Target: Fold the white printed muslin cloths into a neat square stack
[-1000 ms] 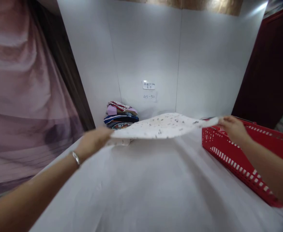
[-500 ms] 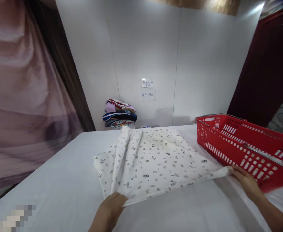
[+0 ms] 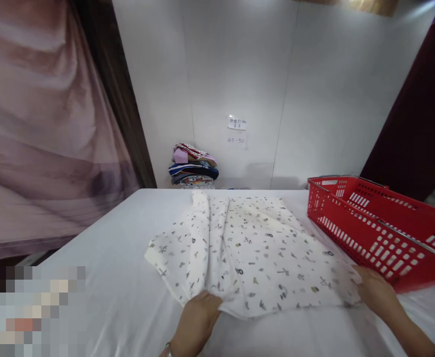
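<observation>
A white cloth (image 3: 277, 258) with a small grey and olive print lies spread on the white-covered table in front of me. Lengthwise folds run through its left part, while the right part is flatter. At its near edge, left of the middle, my left hand (image 3: 199, 317) is closed on the fabric. My right hand (image 3: 379, 292) has hold of the right near corner, close beside the red basket; its fingertips are slightly blurred. Between the two hands the near edge sags in a shallow curve.
The red plastic basket (image 3: 354, 223) with metal handles stands on the table (image 3: 116, 248) at the right. Against the white wall is a stack of folded clothes (image 3: 194, 171), left of a paper label (image 3: 236, 140) reading 45-50. A pink curtain (image 3: 46, 124) hangs at the left.
The cloth's near edge, earlier pulled straight between my hands, has slackened, and its right corner is lower and nearer. My left hand has shifted right in view. The whole view has swung slightly left.
</observation>
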`<state>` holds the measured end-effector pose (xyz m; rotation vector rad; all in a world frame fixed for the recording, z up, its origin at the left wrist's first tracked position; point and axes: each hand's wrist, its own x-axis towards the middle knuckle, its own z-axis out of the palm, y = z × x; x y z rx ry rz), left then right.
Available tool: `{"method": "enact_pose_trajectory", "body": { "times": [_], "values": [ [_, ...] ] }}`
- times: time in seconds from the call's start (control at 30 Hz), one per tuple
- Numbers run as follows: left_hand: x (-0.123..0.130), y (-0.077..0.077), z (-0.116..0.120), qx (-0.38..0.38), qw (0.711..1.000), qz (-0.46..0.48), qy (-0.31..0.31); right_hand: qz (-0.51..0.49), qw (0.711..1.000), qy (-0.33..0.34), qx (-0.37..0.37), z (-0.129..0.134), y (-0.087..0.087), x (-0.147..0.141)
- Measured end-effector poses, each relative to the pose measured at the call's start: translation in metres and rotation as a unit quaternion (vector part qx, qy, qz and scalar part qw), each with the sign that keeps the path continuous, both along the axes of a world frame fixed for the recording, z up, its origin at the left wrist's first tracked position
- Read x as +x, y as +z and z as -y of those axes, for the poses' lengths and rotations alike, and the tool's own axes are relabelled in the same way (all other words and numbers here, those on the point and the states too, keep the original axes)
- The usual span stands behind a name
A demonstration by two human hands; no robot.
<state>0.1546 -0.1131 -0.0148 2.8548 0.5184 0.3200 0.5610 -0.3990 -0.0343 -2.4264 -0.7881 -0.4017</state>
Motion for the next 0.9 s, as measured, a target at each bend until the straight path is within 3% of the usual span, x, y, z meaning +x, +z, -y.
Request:
{"method": "enact_pose_trajectory", "body": {
  "times": [0.1, 0.23, 0.33, 0.47, 0.7, 0.9],
  "values": [
    [0.01, 0.012, 0.002, 0.001, 1.0, -0.003, 0.008, -0.035, 0.986, 0.162, -0.008, -0.052, -0.001, -0.073],
    [0.026, 0.035, 0.0, 0.023, 1.0, 0.002, -0.014, -0.076, 0.896, 0.438, -0.016, -0.13, 0.0, -0.193],
    [0.032, 0.044, -0.004, 0.03, 0.999, 0.015, -0.026, -0.064, 0.872, 0.484, 0.033, -0.173, 0.002, -0.239],
    [0.027, 0.034, -0.006, 0.014, 0.998, 0.053, -0.007, -0.091, 0.873, 0.474, 0.062, -0.199, 0.001, -0.243],
    [0.012, -0.002, -0.006, -0.006, 0.991, 0.129, 0.047, -0.175, 0.856, 0.486, -0.003, -0.192, 0.011, -0.235],
    [0.004, -0.012, -0.042, -0.009, 0.963, 0.213, 0.164, -0.234, 0.869, 0.436, 0.002, -0.185, 0.02, -0.222]
  ]
}}
